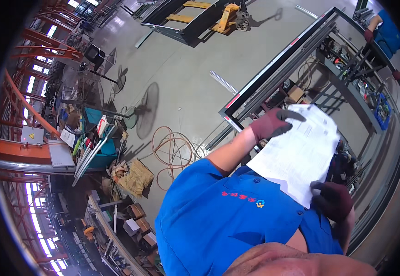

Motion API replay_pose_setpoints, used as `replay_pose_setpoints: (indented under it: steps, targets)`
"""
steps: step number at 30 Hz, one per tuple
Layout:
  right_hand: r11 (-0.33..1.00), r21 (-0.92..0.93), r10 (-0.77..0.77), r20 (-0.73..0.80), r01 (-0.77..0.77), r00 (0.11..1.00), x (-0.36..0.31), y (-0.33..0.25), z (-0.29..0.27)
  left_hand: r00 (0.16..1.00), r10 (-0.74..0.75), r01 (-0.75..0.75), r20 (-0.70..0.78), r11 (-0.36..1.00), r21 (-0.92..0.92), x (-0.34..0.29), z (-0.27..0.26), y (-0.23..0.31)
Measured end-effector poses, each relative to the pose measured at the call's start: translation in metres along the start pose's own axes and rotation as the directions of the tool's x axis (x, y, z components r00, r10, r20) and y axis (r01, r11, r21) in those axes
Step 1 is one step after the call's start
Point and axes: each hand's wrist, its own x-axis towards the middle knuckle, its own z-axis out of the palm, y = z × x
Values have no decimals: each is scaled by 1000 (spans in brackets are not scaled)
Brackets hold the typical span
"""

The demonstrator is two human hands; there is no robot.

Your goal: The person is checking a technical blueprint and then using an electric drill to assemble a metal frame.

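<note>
White printed sheets of paper [296,147] are held up in front of my chest, tilted, with fine print too small to read. My left hand [275,123], in a maroon glove with dark fingertips, grips their upper left edge. At the lower right corner, my right hand [332,200], gloved alike, pinches the paper between thumb and fingers. The sheets partly hide a large dark rectangular metal frame [278,60] just beyond them. Tools and small parts show inside the frame's outline.
Across the frame, a co-worker in blue [390,34] has gloved hands on its far side. A blue basket [382,112] holds small parts. An orange hose [167,145] coils on the floor near a standing fan [131,118]. A yellow pallet jack [226,19] stands farther back.
</note>
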Motion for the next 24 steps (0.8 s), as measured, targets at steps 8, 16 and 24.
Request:
replay_pose_setpoints:
  steps: [8,16,24]
  targets:
    - [841,-212,-489,95,498,867,26,-11,-8,995,-79,74,-55,994,-84,-18,32,-33]
    - [962,159,-236,83,221,968,30,1,17,996,-83,84,-23,996,24,-25,30,-27]
    - [907,418,-136,170,53,976,30,-8,2,991,-112,113,-76,994,11,-23,24,-21]
